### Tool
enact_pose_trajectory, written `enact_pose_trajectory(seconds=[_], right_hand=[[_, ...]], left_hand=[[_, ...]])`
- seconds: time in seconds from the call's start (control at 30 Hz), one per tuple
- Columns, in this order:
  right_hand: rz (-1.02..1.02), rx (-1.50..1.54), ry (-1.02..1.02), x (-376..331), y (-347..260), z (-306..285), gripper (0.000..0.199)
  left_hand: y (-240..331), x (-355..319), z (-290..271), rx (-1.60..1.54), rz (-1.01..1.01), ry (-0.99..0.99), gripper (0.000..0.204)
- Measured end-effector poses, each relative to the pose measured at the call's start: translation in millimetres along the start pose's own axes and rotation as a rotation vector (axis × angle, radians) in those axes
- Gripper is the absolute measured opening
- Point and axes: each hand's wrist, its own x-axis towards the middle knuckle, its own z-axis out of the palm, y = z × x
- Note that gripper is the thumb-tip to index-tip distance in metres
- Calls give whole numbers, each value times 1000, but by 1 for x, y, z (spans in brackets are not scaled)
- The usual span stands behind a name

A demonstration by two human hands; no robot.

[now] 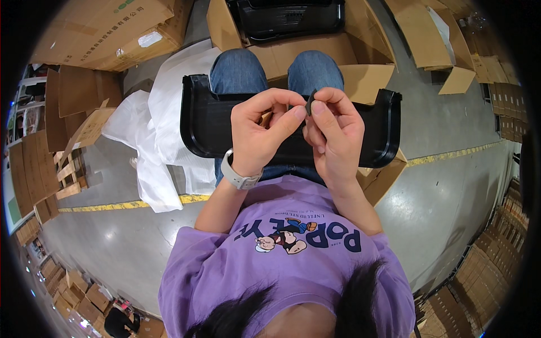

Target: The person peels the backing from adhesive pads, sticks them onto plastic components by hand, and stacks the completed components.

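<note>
A small, dark, thin piece (310, 103) is pinched between the fingertips of both hands, in front of my knees; its exact kind is too small to make out. My left hand (264, 125), with a pale watch band at the wrist, closes thumb and forefinger on its left side. From the other side my right hand (337, 128) grips it between thumb and forefinger, the other fingers curled. Across my lap, beneath both hands, lies a wide black plastic tray-like part (211, 130) with raised, rounded ends. My hands hide its middle.
Ahead of my knees an open cardboard box (369, 84) holds another black plastic part (290, 25). White foam wrapping (163, 127) drapes down at the left. A large carton (107, 34) stands far left, an open box (431, 36) far right. Yellow tape (451, 154) crosses the grey floor.
</note>
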Motion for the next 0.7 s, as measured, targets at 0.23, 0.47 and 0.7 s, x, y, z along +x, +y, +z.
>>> enact_pose_trajectory(seconds=[0.23,0.47,0.7], right_hand=[[-161,-390,30,2,3,-3,15],[-117,-439,-17,5,-2,1,18],[104,-64,-38,5,-2,-4,18]], left_hand=[[2,2,2,80,-8,20,9],[-6,0,-2,-18,-30,48,10],[3,0,-4,-116,-73,-8,10]])
